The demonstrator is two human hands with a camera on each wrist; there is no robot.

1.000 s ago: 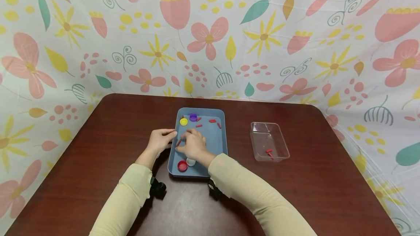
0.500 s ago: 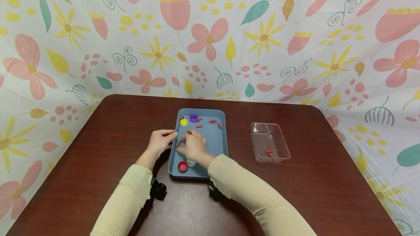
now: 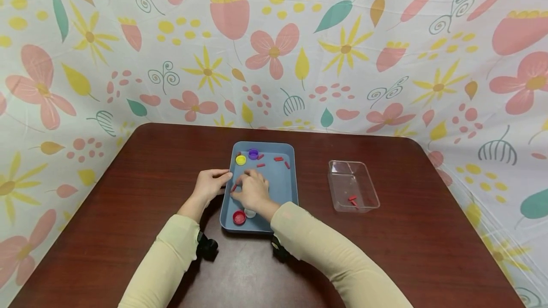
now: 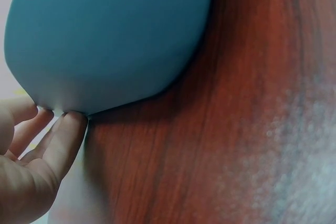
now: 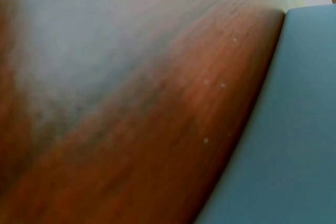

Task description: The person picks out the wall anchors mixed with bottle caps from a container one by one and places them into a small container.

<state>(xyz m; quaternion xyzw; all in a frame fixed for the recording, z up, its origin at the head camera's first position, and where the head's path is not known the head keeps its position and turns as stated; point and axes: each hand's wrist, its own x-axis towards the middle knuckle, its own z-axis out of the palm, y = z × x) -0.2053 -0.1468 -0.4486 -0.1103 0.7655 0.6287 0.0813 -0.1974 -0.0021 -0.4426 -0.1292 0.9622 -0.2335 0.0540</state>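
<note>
A flower-printed cloth is hanging behind a dark reddish-brown desk. Beside the left hand, a blue-grey tray is resting on the desk; that hand is gripping its near edge between thumb and fingers. Inside the tray, the right hand is curling thumb and forefinger round a red stick, apparently pinching it end to end. Beyond this hand, more red pieces are lying near a yellow cap and a purple cap; closer in, below its wrist, a red cap and a white cap are sitting. Well to its right, a clear box is holding red bits. The step in hand is seemingly handling that stick while the left hand is steadying the tray; the next move is probably calling for a light, firm pinch.
</note>
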